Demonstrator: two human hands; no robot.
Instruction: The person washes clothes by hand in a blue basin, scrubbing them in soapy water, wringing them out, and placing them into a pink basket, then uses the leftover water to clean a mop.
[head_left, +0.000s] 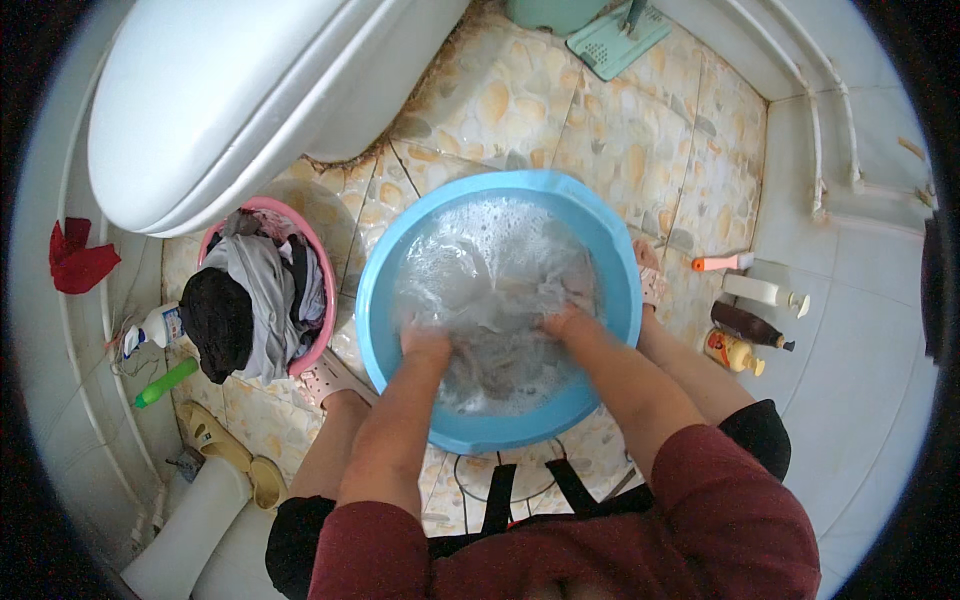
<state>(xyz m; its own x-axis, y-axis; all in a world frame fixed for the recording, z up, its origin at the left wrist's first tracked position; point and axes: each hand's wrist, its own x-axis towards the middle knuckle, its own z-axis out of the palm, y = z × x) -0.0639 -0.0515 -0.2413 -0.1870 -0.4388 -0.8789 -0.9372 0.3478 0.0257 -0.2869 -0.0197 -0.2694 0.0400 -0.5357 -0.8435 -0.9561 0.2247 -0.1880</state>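
Note:
A large light-blue plastic basin (365, 300) stands on the tiled floor between my feet. Sudsy water (517, 217) fills much of it, and soaked greyish fabric (502, 364) lies under the surface. My left hand (425, 337) dips into the water at the basin's left side, blurred by motion. Over on the right, my right hand (562, 321) is also partly under the foam, beside the wet cloth. Water and suds cover the fingers of both hands, so whether either one grips the fabric is hidden.
At left, a pink basin (328, 300) holds heaped clothes (259, 292), close to a spray bottle (161, 326) and the white toilet (247, 112). Several pump bottles (750, 322) and an orange-handled brush (721, 262) lie along the right wall. Yellow slippers (214, 439) rest at lower left.

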